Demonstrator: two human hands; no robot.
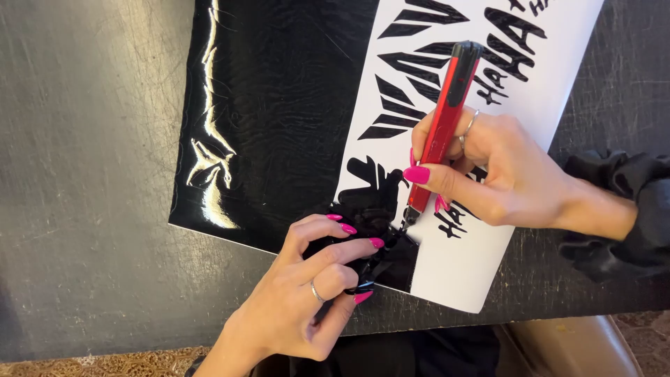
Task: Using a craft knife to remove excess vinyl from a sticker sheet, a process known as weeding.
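Note:
A glossy black vinyl sheet (pixel 272 112) lies on a dark table, partly peeled away from its white backing (pixel 453 269), which carries black cut-out lettering. My right hand (pixel 499 171) grips a red and black craft knife (pixel 443 132), its tip touching the sheet near the peeled edge. My left hand (pixel 314 293) pinches a crumpled strip of peeled black vinyl (pixel 380 258) just beside the knife tip. Both hands have pink nails and rings.
The dark scratched table (pixel 84 174) surrounds the sheet. A black sleeve cuff (pixel 621 209) covers my right wrist. At the bottom right a tan leather-like seat (pixel 572 345) shows past the table edge, with patterned floor (pixel 105 363) below left.

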